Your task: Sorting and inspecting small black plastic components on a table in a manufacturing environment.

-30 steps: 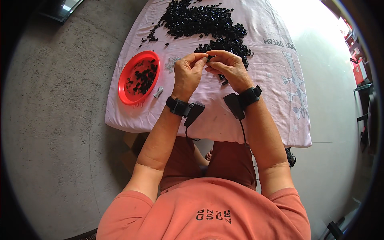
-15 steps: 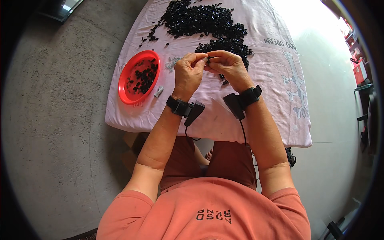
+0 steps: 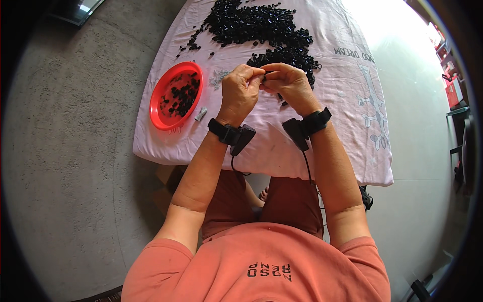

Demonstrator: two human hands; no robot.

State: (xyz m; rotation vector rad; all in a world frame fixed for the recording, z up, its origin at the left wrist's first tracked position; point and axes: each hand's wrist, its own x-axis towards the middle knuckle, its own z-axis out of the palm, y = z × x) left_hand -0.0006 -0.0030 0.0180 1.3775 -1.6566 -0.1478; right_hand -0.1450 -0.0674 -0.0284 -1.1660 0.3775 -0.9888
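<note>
Over the cloth-covered table, my left hand [image 3: 240,90] and my right hand [image 3: 289,85] meet fingertip to fingertip. Both pinch a small black piece [image 3: 264,77], mostly hidden by the fingers, so its exact shape cannot be made out. Just beyond the hands lies a pile of small shiny black pieces [image 3: 289,58], joined to a larger heap [image 3: 246,25] farther back. Left of my left hand stands a round red plastic basin [image 3: 156,118] with loose black pieces inside.
A pale pink printed cloth [image 3: 347,146] covers the table. Between basin and left hand lie a small grey object [image 3: 200,114] and a scatter of tiny clear or silvery bits [image 3: 217,79]. Cabled black devices [image 3: 243,140] are strapped at both wrists.
The hands stay pinched together at almost the same spot, with the fingers shifted slightly. The whole view has moved a little; the basin and heaps look unchanged.
</note>
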